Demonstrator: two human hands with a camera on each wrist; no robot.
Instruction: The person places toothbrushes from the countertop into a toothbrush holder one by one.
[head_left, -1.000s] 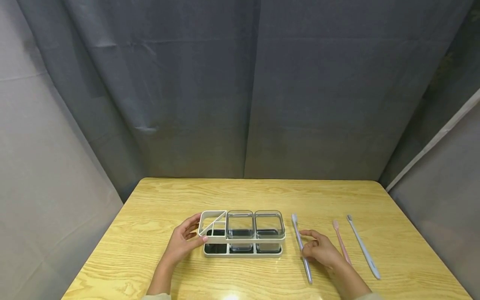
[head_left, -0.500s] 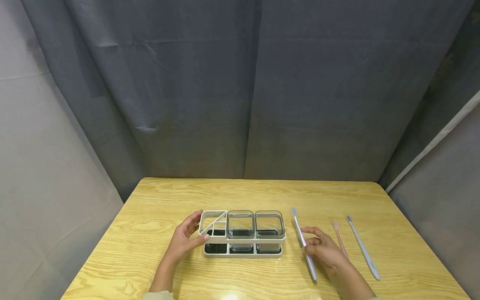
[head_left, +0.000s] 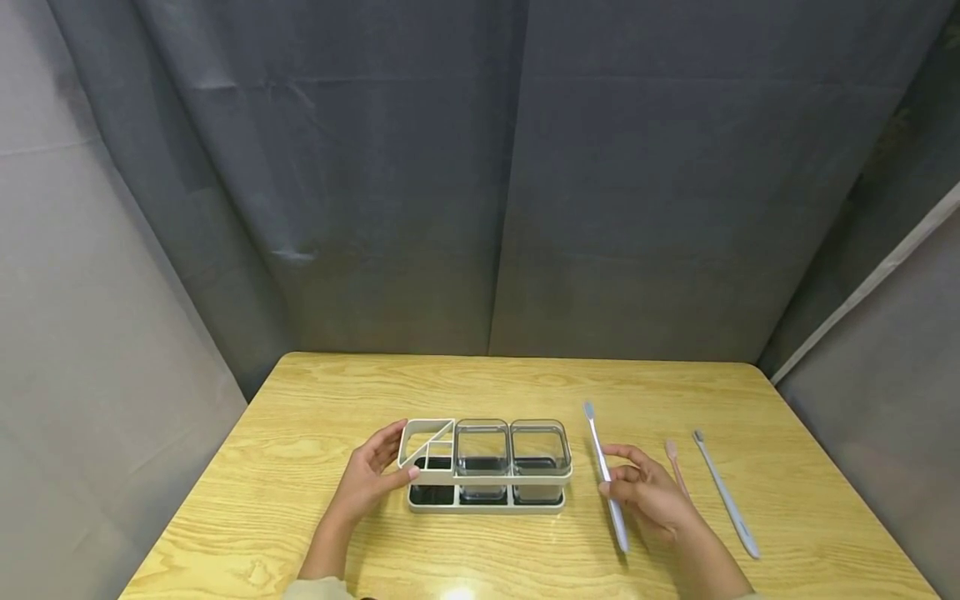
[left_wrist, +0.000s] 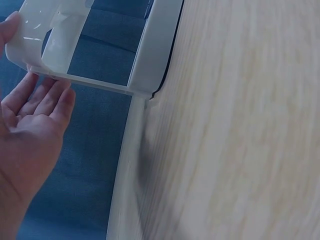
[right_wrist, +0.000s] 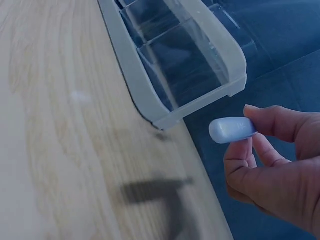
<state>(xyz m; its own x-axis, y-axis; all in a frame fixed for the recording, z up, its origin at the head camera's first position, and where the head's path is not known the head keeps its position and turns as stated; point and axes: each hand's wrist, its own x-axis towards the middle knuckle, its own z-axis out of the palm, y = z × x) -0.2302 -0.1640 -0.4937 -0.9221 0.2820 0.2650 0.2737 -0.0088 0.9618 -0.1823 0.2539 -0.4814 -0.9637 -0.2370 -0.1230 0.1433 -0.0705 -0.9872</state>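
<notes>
A cream toothbrush holder (head_left: 495, 481) stands on the table, with divided slots at its left end and two clear square cups in it, the left cup (head_left: 482, 425) and the right cup (head_left: 540, 424). My left hand (head_left: 363, 485) grips its left end, thumb at the front rim and fingers round the far side. Off to the right, my right hand (head_left: 651, 497) pinches a pale lavender toothbrush (head_left: 619, 529) by its handle, bristle head pointing away. The right wrist view shows the rounded handle end (right_wrist: 231, 131) between thumb and fingers, raised over the table, its shadow below.
A pink toothbrush (head_left: 672, 458), partly hidden by the right hand, and a light blue toothbrush (head_left: 726, 496) lie on the wooden table (head_left: 337, 383) at the right. Grey curtains (head_left: 390, 208) hang behind and at both sides.
My right hand has taken hold of the lavender toothbrush and lifted it off the table, tilting its head upward. The left hand stays on the holder.
</notes>
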